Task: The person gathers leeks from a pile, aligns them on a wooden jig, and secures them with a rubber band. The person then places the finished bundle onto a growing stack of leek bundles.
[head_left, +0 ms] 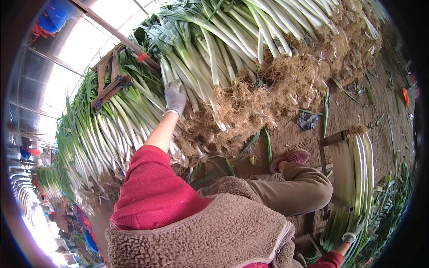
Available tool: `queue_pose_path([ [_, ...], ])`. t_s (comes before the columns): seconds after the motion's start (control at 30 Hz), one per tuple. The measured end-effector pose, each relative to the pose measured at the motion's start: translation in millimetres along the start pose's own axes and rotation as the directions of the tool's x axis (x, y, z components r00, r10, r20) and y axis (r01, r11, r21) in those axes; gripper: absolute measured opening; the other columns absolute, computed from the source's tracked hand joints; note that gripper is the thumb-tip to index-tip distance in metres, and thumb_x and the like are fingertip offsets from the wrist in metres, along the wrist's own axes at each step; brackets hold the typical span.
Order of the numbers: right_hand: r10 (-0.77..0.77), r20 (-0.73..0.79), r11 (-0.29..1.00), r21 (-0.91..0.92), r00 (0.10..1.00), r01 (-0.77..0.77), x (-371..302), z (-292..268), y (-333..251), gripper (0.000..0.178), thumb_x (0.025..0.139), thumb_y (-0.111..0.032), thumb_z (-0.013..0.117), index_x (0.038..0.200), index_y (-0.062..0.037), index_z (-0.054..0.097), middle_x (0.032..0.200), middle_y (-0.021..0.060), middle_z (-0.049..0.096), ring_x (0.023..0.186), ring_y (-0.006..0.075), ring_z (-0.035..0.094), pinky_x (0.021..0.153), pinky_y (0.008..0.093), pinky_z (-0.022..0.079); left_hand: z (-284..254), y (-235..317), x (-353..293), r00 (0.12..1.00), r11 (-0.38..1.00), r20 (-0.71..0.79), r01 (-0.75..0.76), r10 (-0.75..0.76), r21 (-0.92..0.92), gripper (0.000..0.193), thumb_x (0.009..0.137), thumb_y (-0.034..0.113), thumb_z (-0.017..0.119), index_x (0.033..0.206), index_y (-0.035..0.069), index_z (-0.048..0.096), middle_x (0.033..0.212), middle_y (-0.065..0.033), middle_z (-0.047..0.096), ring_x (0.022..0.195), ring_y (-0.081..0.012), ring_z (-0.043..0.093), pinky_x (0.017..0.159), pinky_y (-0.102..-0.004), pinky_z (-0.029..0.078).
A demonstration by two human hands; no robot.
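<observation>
My left hand point(175, 95), in a pale grey glove, reaches into a big heap of long green onions point(214, 58) with white stalks and brown hairy roots. Its fingers are closed round stalks at the near face of the heap, and partly hidden. At lower right, my right hand point(355, 228), also gloved, lies on a bundle of green onions point(357, 174) resting in a low metal rack point(327, 152). The fingers there stretch along the outer stalks. That bundle's roots point away from me and its leaves toward me.
A wooden frame piece point(109, 91) rests on the heap at left. Cut green leaves point(395, 210) lie right of the rack. On the dirt floor are a dark crumpled scrap point(308, 120) and loose leaves. My shoe point(291, 158) stands between heap and rack.
</observation>
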State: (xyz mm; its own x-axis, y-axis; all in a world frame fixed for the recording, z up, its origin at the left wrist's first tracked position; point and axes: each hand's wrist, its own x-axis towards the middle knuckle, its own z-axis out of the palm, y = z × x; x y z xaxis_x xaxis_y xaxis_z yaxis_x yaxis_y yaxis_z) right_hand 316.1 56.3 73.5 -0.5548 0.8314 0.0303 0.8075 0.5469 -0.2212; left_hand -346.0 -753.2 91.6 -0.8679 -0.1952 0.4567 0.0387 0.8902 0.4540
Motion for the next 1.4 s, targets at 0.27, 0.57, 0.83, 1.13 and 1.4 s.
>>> queue_pose_path([
  [0.27, 0.200, 0.006, 0.980, 0.006, 0.980, -0.200, -71.2, -33.4, 66.9, 0.047, 0.102, -0.028, 0.049, 0.136, 0.0036, 0.051, 0.141, 0.0222, 0.050, 0.130, 0.0348, 0.045, 0.111, 0.0400, 0.032, 69.8, -132.7, 66.5, 0.690, 0.777, 0.358, 0.560, -0.629, 0.287, 0.079, 0.080, 0.048, 0.073, 0.131, -0.008, 0.049, 0.131, -0.0321, 0.055, 0.124, -0.0424, 0.055, 0.104, -0.0438, 0.044],
  [0.57, 0.178, 0.060, 0.984, -0.037, 0.982, -0.176, -111.8, -71.1, 29.9, 0.044, 0.101, -0.026, 0.050, 0.135, 0.0024, 0.053, 0.141, 0.0217, 0.049, 0.129, 0.0358, 0.045, 0.111, 0.0421, 0.032, 14.5, -118.8, 99.3, 0.353, 0.536, 0.675, 0.841, -0.648, 0.076, 0.068, 0.078, 0.046, 0.077, 0.127, 0.000, 0.063, 0.122, -0.0205, 0.065, 0.107, -0.0367, 0.062, 0.097, -0.0416, 0.046],
  [0.83, 0.175, -0.004, 0.977, -0.121, 0.985, -0.174, -97.1, -88.8, 2.3, 0.050, 0.104, -0.031, 0.048, 0.139, 0.0043, 0.048, 0.144, 0.0204, 0.047, 0.133, 0.0343, 0.042, 0.113, 0.0411, 0.031, -45.3, -93.4, 105.2, 0.196, 0.107, 0.969, 0.978, -0.149, -0.181, 0.029, 0.093, 0.034, 0.064, 0.100, 0.005, 0.065, 0.076, -0.0092, 0.066, 0.064, -0.0241, 0.065, 0.065, -0.0391, 0.059],
  [1.13, -0.261, -0.142, 0.880, 0.373, 0.955, 0.296, -57.3, -82.2, -184.7, 0.045, 0.105, -0.026, 0.041, 0.142, -0.0009, 0.047, 0.144, 0.0157, 0.049, 0.137, 0.0268, 0.040, 0.116, 0.0400, 0.028, -89.2, 56.2, -25.6, 0.493, 0.026, 0.868, 0.870, -0.049, -0.493, 0.042, 0.097, 0.035, 0.060, 0.128, 0.010, 0.048, 0.088, -0.0127, 0.067, 0.077, -0.0249, 0.069, 0.068, -0.0371, 0.061],
  [1.4, -0.756, 0.399, 0.452, 0.892, 0.519, -0.026, -158.5, 40.7, -474.4, 0.049, 0.096, -0.002, 0.046, 0.145, 0.0017, 0.040, 0.150, 0.0132, 0.043, 0.137, 0.0231, 0.040, 0.118, 0.0329, 0.029, -118.8, 186.2, -147.1, 0.174, -0.208, 0.911, 0.973, 0.373, -0.100, 0.045, 0.088, 0.040, 0.072, 0.114, 0.011, 0.050, 0.103, -0.0087, 0.062, 0.098, -0.0256, 0.063, 0.092, -0.0437, 0.055],
])
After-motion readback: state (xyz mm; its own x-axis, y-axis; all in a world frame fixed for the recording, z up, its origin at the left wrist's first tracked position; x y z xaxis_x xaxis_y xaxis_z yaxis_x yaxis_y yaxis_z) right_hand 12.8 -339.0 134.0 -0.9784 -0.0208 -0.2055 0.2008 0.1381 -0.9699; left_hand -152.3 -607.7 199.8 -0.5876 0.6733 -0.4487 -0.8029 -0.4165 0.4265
